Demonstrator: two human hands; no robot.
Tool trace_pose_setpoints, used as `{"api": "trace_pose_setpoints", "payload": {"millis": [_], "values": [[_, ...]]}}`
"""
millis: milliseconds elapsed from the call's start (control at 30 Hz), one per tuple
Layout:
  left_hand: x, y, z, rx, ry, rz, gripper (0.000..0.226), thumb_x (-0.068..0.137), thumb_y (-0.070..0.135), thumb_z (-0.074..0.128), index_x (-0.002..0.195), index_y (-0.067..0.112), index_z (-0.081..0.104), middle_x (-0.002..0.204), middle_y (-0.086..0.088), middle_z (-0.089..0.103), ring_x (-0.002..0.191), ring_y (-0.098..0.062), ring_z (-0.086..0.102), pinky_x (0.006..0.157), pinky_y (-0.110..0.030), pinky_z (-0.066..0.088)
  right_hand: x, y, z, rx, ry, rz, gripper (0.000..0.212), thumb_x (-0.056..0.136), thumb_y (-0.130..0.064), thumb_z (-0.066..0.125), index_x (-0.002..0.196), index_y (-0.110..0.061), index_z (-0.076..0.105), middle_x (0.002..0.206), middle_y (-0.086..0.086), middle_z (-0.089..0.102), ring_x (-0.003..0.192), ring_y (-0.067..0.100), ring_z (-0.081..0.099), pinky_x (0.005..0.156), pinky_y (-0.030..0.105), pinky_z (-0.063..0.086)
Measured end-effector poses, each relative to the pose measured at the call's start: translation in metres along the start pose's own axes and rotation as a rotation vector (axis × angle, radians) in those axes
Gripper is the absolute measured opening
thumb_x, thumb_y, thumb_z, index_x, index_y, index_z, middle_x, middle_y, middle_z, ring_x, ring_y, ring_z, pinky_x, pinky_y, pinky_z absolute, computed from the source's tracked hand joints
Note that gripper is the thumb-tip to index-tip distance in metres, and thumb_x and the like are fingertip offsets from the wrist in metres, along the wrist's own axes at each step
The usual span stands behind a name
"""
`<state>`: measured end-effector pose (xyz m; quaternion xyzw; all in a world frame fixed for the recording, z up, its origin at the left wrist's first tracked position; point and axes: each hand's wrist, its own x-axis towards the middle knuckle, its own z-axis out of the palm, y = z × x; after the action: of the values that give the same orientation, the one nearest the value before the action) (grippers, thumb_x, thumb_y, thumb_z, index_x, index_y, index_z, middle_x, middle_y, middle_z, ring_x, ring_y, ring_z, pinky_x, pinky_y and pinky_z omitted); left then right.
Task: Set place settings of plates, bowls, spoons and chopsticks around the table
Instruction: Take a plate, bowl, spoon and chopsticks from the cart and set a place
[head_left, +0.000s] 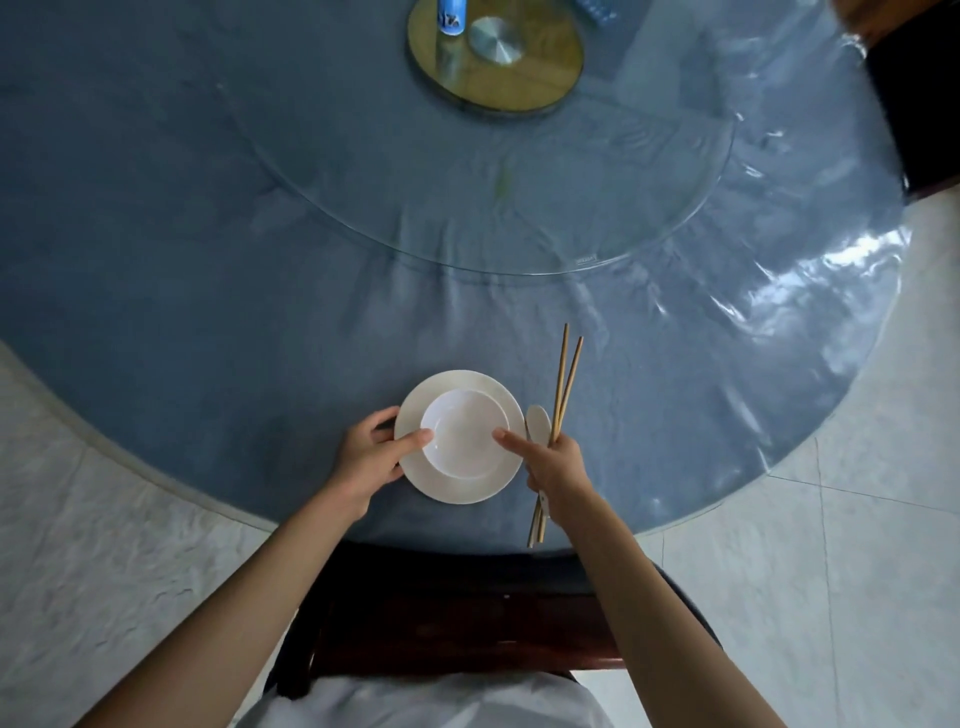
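Head view shows one place setting coming together at the 6 o'clock edge of the round blue table (218, 249). A white plate (493, 486) lies flat on the table, and a white bowl (464, 434) sits inside it, a little toward the plate's 10 o'clock side rather than dead centre.

The left hand (371, 460) holds the plate's 9 o'clock rim, fingers (415, 441) curled around the edge with the thumb reaching onto the bowl's rim. The right hand (556, 465) grips a pair of chopsticks (563, 379) and a white spoon (538, 423) together in its curled fingers, while its index finger stretches out to touch the bowl at 3 o'clock.

The step in hand looks like squaring the bowl on the plate. To do it well, steady the plate with the left hand and nudge the bowl lightly — a hard push could slide both on the glossy cover. Then the spoon and chopsticks want laying just beside the plate at 3 o'clock, tips toward 12; releasing them one at a time should keep them parallel.

The bowl appears empty, and the plate holds only the bowl. At 12 o'clock a glass turntable (675, 171) carries a round wooden hub (550, 73), with a blue can (451, 18) standing on it — its contents cannot be told.
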<state>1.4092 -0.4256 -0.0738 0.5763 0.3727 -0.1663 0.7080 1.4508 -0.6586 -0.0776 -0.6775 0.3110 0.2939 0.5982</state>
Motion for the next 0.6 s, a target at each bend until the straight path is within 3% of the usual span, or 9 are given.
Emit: {"api": "trace_pose_setpoints", "payload": {"millis": [333,467,600], "values": [[0.001,-0.004,0.015,0.031,-0.044,0.039,0.028,0.083,0.012,0.084,0.107,0.023,0.075,0.087,0.01,0.08,0.075,0.002,0.074,0.059,-0.018,0.058,0.003,-0.003,-0.01,-0.014,0.05,-0.008,0.052,0.069,-0.042,0.093,0.102,-0.012,0.066,0.076,0.004,0.056,0.058,0.012,0.047,0.048,0.024,0.043],[0.0,-0.004,0.015,0.017,-0.039,0.048,0.028,0.083,0.015,0.085,0.107,0.025,0.076,0.09,0.009,0.081,0.077,0.0,0.075,0.06,-0.018,0.058,0.001,-0.005,-0.012,-0.021,0.038,-0.012,0.053,0.068,-0.043,0.094,0.1,-0.01,0.067,0.071,0.002,0.054,0.049,0.008,0.043,0.045,0.022,0.041],[-0.004,-0.004,0.015,0.061,-0.034,0.057,0.014,0.085,0.024,0.084,0.097,0.026,0.077,0.091,0.009,0.08,0.089,-0.011,0.072,0.07,-0.024,0.06,-0.007,-0.007,-0.014,-0.002,0.039,-0.031,0.053,0.073,-0.045,0.091,0.101,-0.007,0.066,0.071,0.002,0.052,0.054,0.009,0.041,0.046,0.024,0.039]]}}
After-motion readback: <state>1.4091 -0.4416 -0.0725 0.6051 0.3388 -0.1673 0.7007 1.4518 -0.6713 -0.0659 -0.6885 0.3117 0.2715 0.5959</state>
